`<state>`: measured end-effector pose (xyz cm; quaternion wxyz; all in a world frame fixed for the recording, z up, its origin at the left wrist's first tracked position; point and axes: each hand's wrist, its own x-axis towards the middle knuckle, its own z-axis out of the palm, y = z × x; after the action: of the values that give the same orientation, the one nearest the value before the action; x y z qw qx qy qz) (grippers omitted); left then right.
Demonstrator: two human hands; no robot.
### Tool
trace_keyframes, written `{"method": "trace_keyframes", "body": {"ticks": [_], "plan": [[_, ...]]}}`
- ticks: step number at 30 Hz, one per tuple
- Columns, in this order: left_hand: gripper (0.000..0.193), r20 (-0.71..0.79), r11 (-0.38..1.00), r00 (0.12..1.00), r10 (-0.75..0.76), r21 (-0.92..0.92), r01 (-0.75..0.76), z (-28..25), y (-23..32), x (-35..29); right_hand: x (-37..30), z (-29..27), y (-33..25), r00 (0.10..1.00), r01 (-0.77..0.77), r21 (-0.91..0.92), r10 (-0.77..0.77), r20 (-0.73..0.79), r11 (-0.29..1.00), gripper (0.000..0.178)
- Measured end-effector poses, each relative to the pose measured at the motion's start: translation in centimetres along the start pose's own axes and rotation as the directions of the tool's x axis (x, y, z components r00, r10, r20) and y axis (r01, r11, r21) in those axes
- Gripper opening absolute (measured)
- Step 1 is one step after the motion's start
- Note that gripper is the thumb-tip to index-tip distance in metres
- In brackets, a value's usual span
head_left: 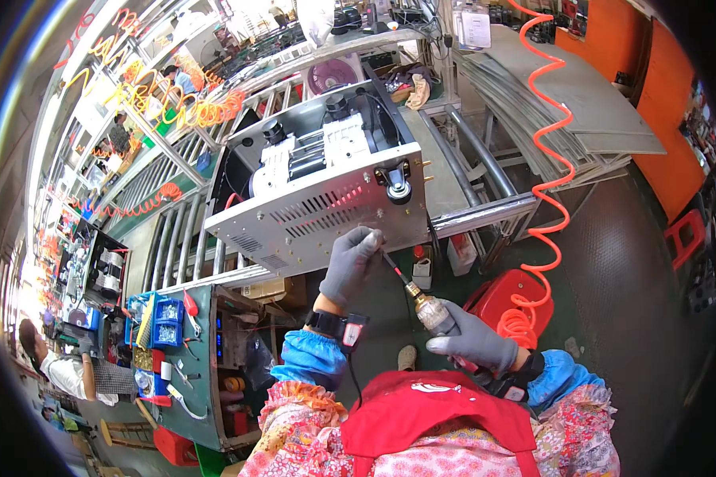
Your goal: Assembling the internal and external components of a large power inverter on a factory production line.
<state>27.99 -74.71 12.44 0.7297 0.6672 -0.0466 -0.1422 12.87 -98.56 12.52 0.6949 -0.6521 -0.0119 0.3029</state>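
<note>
My right hand [476, 340], in a grey glove, is wrapped round an air screwdriver [431, 312] with a brass-coloured collar. Its long thin bit [395, 269] points up and left toward my left hand [352, 264]. That hand, also gloved in grey, has its fingers pinched together close to the bit's tip, at the lower edge of a metal housing [310, 226]. What they pinch is hidden. The housing lies with its slotted, screw-dotted panel facing me; a caster [396, 187] is mounted at the panel's right. Inside sits a silver twin-headed compressor pump [314, 155].
An orange coiled air hose [561, 159] hangs at right, down to a red stool [517, 298]. At left, a green bench [195, 381] bears blue bins [168, 322] of hardware and tools. Roller conveyor [477, 151] supports the housing. A co-worker [68, 370] is far left.
</note>
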Motion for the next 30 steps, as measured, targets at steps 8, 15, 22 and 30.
{"method": "trace_keyframes", "body": {"ticks": [8, 15, 22, 30], "plan": [[0.028, 0.159, 0.993, 0.981, 0.113, 0.015, -0.116, -0.3, 1.3, 1.4, 0.2, -1.6, 1.0, 0.915, -0.251, 0.666, -0.053, 0.400, 0.703, 0.045], [0.033, 0.065, 0.985, 0.991, 0.116, 0.118, -0.123, 2.7, 2.6, 2.0, 0.2, 0.0, -1.3, 0.999, 0.013, 0.313, -0.022, 0.027, 0.950, 0.063], [0.075, -0.093, 0.996, 0.993, -0.066, -0.073, 0.059, 4.8, 1.5, 2.8, 2.0, -1.3, -1.7, 0.966, 0.178, 0.329, -0.100, -0.238, 0.927, 0.044], [0.029, 0.079, 0.882, 0.978, -0.195, -0.421, 0.210, 6.1, 0.2, 6.5, 6.4, -2.9, -2.4, 0.966, 0.140, 0.310, -0.060, -0.253, 0.941, 0.047]]}}
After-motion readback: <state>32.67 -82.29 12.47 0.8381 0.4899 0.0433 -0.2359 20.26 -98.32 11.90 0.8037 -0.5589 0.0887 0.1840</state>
